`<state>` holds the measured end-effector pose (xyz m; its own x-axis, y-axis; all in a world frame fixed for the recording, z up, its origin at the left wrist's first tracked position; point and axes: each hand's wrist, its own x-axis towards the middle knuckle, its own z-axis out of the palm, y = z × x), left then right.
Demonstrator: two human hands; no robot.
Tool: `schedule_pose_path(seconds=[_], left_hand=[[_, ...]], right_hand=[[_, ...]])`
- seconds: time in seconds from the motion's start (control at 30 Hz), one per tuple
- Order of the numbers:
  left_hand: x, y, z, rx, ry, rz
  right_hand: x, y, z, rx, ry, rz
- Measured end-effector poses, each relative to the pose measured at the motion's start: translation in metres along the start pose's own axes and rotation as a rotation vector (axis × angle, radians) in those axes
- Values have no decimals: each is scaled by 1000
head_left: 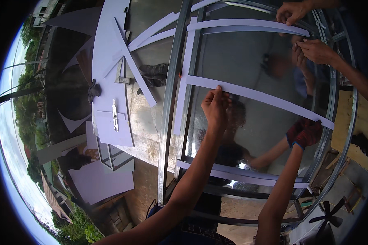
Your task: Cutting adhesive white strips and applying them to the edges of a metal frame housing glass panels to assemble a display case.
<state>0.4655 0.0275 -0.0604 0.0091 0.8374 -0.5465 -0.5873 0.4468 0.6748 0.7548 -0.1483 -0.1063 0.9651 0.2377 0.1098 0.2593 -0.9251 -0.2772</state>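
A long pale strip (257, 97) runs slantwise across a metal frame (172, 102) over a dark reflective sheet (233, 53). My bare left hand (216, 106) pinches the strip's near edge left of its middle, thumb on top. Near the strip's right end, my right hand (308, 134), in a dark red glove, grips the edge with its fingers closed. Another pale strip (185, 77) lies along the frame's left bar, under the held strip's left end. A further strip (245, 174) rests along the near bar, below my hands.
A co-worker's two hands (315, 51) are by the end of a far strip (249, 25). At left, a pale panel (110, 77) carries a utility knife (115, 116), a square (122, 77) and loose strips. Dark gloves (155, 73) lie beside it. A fan (327, 216) stands lower right.
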Motion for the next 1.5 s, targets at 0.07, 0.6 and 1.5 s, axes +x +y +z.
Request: schedule_pose_path(seconds=[0.07, 0.6, 1.5], left_hand=[[0, -3, -1, -2, -33, -13], [-1, 7, -2, 34, -25, -61], [1, 3, -4, 25, -20, -50]], right_hand=[[9, 22, 14, 11, 14, 33], [7, 20, 28, 660, 11, 181], [-24, -55, -25, 1449, 152, 367]])
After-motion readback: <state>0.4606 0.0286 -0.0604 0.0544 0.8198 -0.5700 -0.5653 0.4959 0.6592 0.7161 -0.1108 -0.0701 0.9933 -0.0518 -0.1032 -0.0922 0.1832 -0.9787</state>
